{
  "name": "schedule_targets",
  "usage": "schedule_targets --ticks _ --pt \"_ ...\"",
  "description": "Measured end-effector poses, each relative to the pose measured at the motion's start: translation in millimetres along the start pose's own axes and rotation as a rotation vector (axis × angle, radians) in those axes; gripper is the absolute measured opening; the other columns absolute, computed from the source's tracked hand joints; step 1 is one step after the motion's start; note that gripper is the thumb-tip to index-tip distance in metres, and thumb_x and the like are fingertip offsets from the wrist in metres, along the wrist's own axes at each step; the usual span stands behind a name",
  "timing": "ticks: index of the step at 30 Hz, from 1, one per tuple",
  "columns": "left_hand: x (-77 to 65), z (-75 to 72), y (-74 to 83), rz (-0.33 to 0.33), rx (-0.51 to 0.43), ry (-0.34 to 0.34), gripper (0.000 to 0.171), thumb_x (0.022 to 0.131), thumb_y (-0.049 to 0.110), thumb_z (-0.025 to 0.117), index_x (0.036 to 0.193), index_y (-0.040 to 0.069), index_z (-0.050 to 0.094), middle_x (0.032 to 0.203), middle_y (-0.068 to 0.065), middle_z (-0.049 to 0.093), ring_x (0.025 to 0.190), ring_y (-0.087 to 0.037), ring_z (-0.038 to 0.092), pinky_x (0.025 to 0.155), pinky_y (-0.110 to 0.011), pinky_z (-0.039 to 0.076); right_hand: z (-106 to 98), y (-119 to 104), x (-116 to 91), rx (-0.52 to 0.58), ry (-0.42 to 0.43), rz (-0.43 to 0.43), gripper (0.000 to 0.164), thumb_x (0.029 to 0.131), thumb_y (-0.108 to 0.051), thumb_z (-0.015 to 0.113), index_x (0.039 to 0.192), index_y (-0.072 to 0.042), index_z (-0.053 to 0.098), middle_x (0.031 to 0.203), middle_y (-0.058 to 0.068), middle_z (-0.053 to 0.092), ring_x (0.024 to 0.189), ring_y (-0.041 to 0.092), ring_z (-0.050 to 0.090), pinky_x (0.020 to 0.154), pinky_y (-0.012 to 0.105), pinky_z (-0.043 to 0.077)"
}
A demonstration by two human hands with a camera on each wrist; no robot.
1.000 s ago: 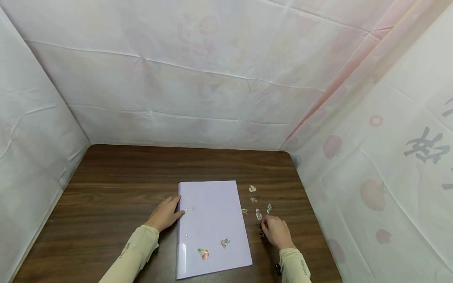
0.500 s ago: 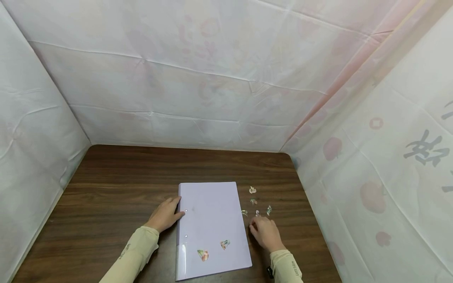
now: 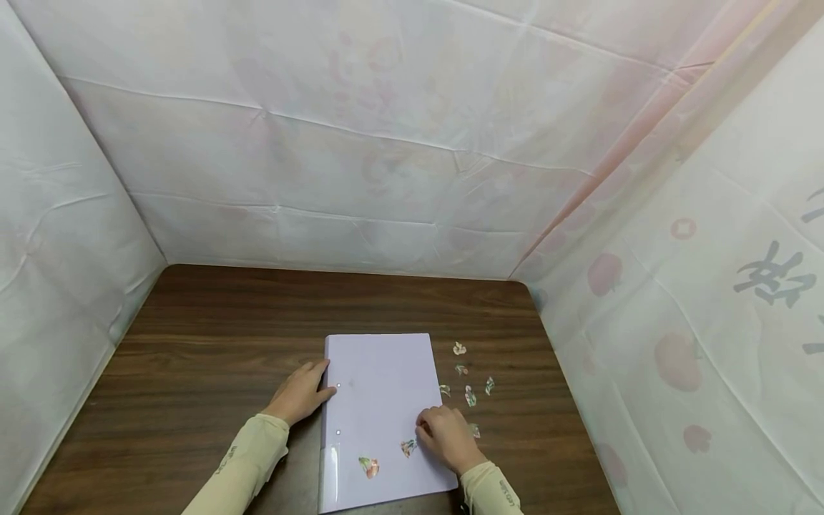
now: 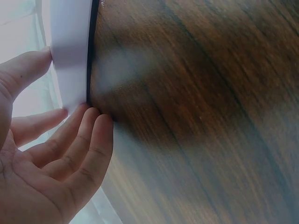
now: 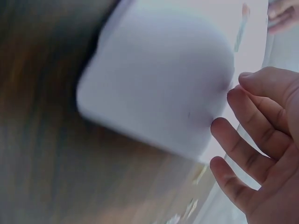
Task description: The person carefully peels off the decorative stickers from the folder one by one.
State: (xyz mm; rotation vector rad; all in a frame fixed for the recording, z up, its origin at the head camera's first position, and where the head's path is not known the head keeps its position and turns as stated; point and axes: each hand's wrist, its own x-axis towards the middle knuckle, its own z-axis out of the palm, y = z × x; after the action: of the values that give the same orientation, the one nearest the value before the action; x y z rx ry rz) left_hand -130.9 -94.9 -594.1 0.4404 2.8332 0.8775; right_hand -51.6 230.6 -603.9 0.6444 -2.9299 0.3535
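Note:
A lilac ring binder (image 3: 380,372) lies flat on the table. My left hand (image 3: 299,392) rests along its left edge; the left wrist view shows the thumb on one side of the binder's spine (image 4: 70,56) and fingertips touching its edge. My right hand (image 3: 447,436) is over the binder's right part. In the right wrist view, its thumb and index fingertips (image 5: 246,83) come together; nothing shows between them. A small colourful sticker (image 3: 408,448) lies beside these fingers, another sticker (image 3: 369,467) lower left, both on the cover.
Several small stickers (image 3: 471,395) lie on the dark wooden table (image 3: 225,336) right of the binder. One sticker (image 3: 474,430) is close to my right hand. White cloth walls (image 3: 322,179) stand behind the table and at its sides.
My right hand has moved left from the stickers on the table to over the binder. A sticker it covered now shows. The left hand stays at the binder's edge.

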Motion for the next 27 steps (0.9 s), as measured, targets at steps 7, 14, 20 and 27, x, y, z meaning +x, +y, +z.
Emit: schedule_targets --ticks 7,14,20,27 --pt "0.4 0.4 -0.2 0.003 -0.004 0.000 0.063 0.092 0.023 0.075 0.140 -0.009 0.049 0.137 -0.033 0.050 0.126 -0.049 0.048 0.102 -0.060 0.041 6.7 -14.0 -2.3 -0.045 0.005 -0.098 0.009 0.081 -0.022 0.081 0.078 -0.021 0.073 0.069 -0.013 0.062 0.062 0.004 0.052 0.055 0.025 0.041" --pt "0.4 -0.5 0.6 0.003 -0.001 -0.007 0.064 0.092 0.023 0.074 0.140 -0.010 0.049 0.137 -0.034 0.050 0.126 -0.050 0.048 0.102 -0.060 0.041 11.0 -19.3 -7.5 -0.109 0.004 -0.143 0.012 0.080 -0.028 0.082 0.076 -0.022 0.074 0.069 -0.013 0.063 0.063 0.006 0.053 0.058 0.026 0.042" --pt "0.6 -2.4 2.1 0.007 -0.001 -0.007 0.064 0.092 0.023 0.074 0.141 -0.010 0.048 0.137 -0.034 0.049 0.127 -0.049 0.048 0.102 -0.060 0.041 12.1 -20.8 -11.4 -0.131 0.031 -0.152 0.012 0.079 -0.029 0.083 0.077 -0.022 0.073 0.070 -0.013 0.064 0.065 0.008 0.054 0.061 0.027 0.043" --pt "0.3 -2.2 2.9 0.006 -0.002 -0.010 0.063 0.092 0.023 0.074 0.141 -0.010 0.049 0.138 -0.035 0.049 0.127 -0.050 0.047 0.103 -0.060 0.040 10.0 -23.5 -12.7 -0.145 0.038 -0.168 0.011 0.079 -0.025 0.082 0.075 -0.023 0.072 0.069 -0.013 0.062 0.064 0.007 0.053 0.063 0.027 0.043"
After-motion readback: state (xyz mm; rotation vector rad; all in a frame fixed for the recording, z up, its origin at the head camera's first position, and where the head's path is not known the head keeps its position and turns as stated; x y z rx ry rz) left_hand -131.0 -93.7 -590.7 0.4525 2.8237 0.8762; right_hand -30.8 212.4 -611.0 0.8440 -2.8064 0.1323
